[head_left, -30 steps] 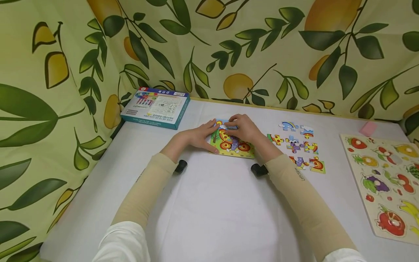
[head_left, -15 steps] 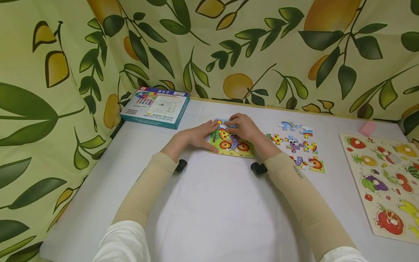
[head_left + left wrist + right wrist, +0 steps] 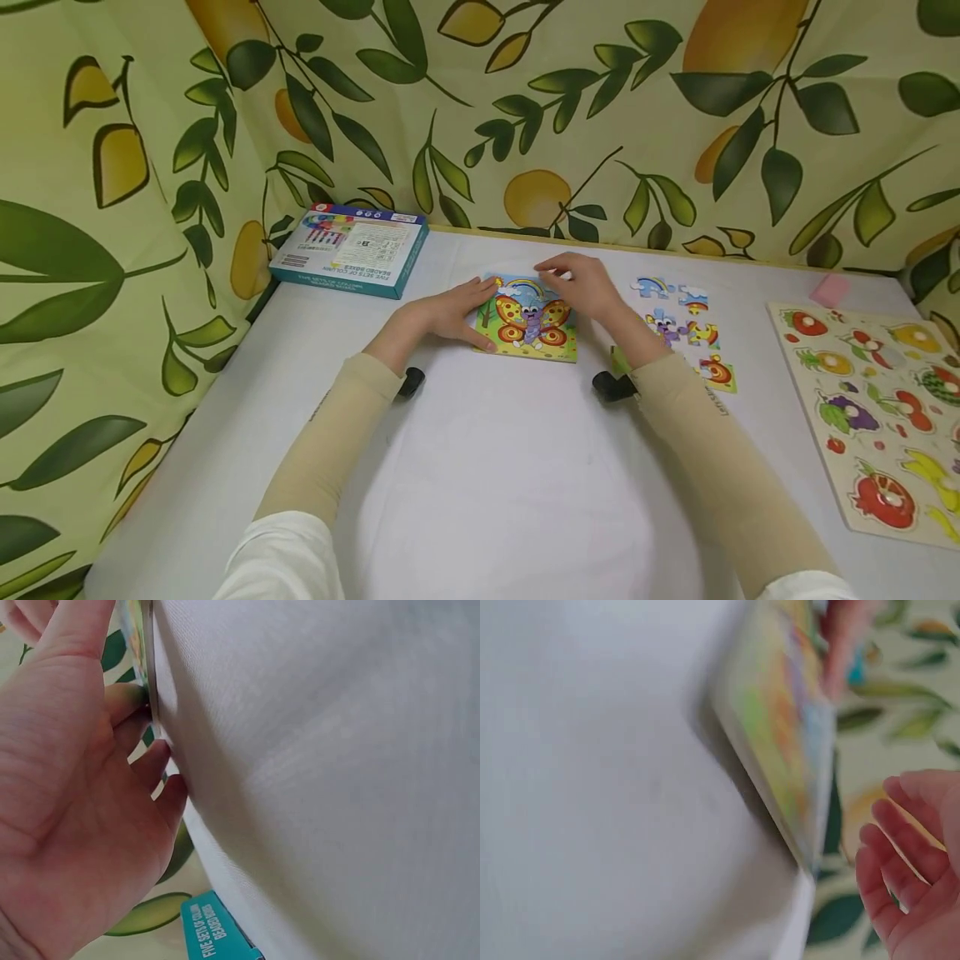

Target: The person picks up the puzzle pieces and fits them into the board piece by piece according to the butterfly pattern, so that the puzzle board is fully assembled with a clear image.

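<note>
A butterfly puzzle board (image 3: pixel 531 325) with a rainbow at its top lies on the white table. My left hand (image 3: pixel 450 317) rests at its left side, fingers spread, thumb by the lower left corner and fingertips near the upper left. The left wrist view shows these fingers (image 3: pixel 154 761) along the board's edge. My right hand (image 3: pixel 588 287) is over the upper right corner, its fingers loosely bent. In the right wrist view that hand (image 3: pixel 915 862) holds nothing and is apart from the board's edge. To its right lie loose jigsaw pieces (image 3: pixel 703 332), partly hidden by the right forearm.
A teal bead box (image 3: pixel 348 250) stands at the back left against the patterned curtain (image 3: pixel 360 125). On the right are a wooden fruit peg board (image 3: pixel 870 417) and a small pink block (image 3: pixel 830 289). White cloth covers the table (image 3: pixel 510 467).
My right hand has lifted off the upper middle of the picture and moved right, uncovering the rainbow and butterfly. Its forearm now covers more pieces. The left hand keeps its place.
</note>
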### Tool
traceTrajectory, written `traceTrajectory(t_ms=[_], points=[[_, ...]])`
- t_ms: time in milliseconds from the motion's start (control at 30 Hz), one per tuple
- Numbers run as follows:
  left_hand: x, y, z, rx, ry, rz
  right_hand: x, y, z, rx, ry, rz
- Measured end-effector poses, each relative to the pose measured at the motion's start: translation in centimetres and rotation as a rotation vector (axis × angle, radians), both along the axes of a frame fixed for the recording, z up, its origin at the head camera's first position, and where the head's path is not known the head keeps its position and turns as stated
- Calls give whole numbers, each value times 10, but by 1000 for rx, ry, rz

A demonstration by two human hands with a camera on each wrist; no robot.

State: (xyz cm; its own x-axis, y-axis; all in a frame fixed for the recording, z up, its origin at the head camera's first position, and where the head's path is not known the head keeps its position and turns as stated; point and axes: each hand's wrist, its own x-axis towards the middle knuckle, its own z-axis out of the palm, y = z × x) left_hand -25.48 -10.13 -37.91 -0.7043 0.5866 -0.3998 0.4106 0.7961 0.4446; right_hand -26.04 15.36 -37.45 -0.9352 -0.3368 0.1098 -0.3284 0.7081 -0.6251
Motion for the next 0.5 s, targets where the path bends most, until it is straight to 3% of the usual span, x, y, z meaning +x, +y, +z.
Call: traceTrajectory(t_ms=[100,267,400,500], points=[[0,0,-1,11,0,-2,0,32,9,-70,-5,-140],[1,-1,-1,18,-4,11,4,87,13,-103,-103,-316],[2,-1,-1,34,-7,20,8,122,7,-69,-164,-409],[2,-1,-2,39,-8,18,10,137,3,-16,-193,-422]])
